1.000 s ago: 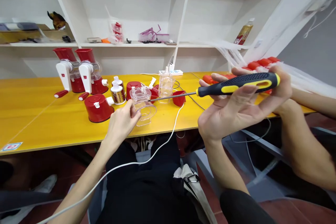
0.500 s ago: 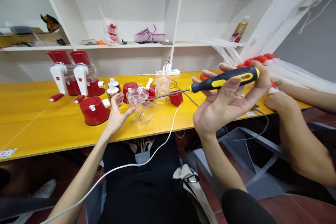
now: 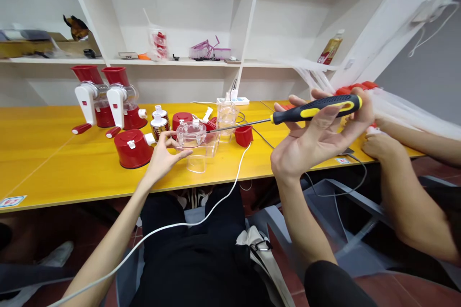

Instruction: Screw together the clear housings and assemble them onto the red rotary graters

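My right hand (image 3: 306,146) is closed round the black and yellow handle of a long screwdriver (image 3: 313,109). The shaft points left, and its tip meets the side of a clear plastic grinder housing (image 3: 194,135). That housing stands on the yellow table, with a round ring on top and a tube below. My left hand (image 3: 163,156) grips its left side between thumb and fingers. Just left of this hand sits a red grinder base (image 3: 133,149) with a white clip. Behind it stand metal grating drums (image 3: 159,126) with white ends.
Two assembled red-and-white grinders (image 3: 120,100) stand at the back left. A second clear housing (image 3: 226,117) and a red hopper (image 3: 244,135) lie to the right. A white cable (image 3: 201,220) crosses my lap. Another person's hand (image 3: 382,144) is at the right.
The clear housing has turned in my left hand, its tube now pointing down. The screwdriver tip has stayed against it. The whole view has shifted slightly.
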`<state>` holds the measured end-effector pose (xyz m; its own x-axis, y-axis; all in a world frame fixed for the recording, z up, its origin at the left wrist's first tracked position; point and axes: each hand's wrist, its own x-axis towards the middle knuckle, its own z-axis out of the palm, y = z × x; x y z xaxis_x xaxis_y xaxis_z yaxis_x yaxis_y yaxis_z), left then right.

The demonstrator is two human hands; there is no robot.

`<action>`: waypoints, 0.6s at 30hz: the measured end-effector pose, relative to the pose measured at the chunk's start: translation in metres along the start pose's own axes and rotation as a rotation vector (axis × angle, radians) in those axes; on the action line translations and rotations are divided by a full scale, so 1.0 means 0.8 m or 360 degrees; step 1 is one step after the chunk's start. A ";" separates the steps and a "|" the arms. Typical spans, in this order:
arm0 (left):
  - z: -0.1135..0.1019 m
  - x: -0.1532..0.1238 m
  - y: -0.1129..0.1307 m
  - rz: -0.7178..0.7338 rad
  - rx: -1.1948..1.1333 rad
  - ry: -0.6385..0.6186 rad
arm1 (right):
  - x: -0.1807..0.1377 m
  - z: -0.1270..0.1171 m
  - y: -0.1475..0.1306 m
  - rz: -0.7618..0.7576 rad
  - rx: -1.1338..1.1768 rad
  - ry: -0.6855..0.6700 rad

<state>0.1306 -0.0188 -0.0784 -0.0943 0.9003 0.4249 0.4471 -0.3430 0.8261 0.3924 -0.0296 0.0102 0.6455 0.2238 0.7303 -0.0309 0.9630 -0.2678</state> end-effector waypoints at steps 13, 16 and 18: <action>0.034 -0.004 -0.033 0.0095 -0.0231 0.0146 | 0.060 0.078 0.044 0.0113 -0.0060 -0.0532; 0.035 -0.005 -0.031 0.0114 -0.0190 0.0158 | 0.065 0.087 0.037 0.0103 -0.0128 -0.0640; 0.036 -0.006 -0.029 0.0132 -0.0161 0.0160 | 0.066 0.092 0.030 0.0125 -0.0151 -0.0732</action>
<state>0.1462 -0.0078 -0.1099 -0.1513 0.8383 0.5239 0.3657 -0.4449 0.8175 0.3701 0.0161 0.0887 0.2387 0.3591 0.9023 0.0178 0.9273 -0.3738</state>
